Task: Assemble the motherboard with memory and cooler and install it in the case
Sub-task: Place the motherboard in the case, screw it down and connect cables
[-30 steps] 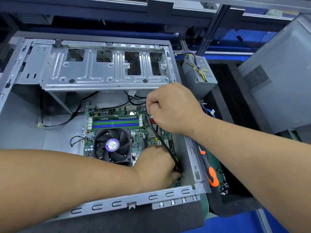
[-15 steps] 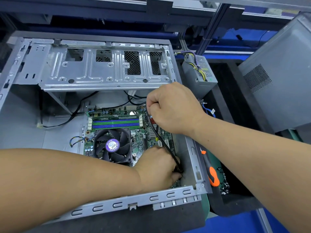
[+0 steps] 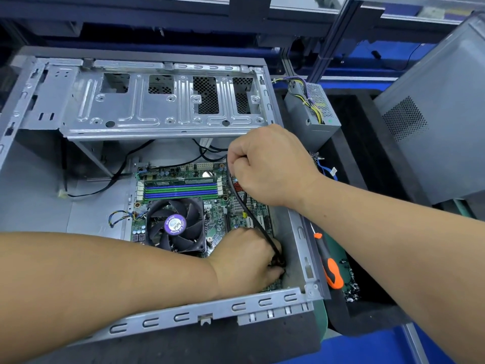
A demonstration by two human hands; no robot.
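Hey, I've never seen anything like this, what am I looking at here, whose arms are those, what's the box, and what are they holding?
This is one picture from a camera worn on a person's head, looking down at their own two bare hands. The grey metal box is an open computer case. Inside lies the green motherboard, carrying a black cooler fan and blue and green memory slots. The right hand grips a black cable from above; the left hand holds its lower end near the board's corner, where its fingertips are hidden. Outside the case, to the right, lie an orange-handled screwdriver and a grey power supply.
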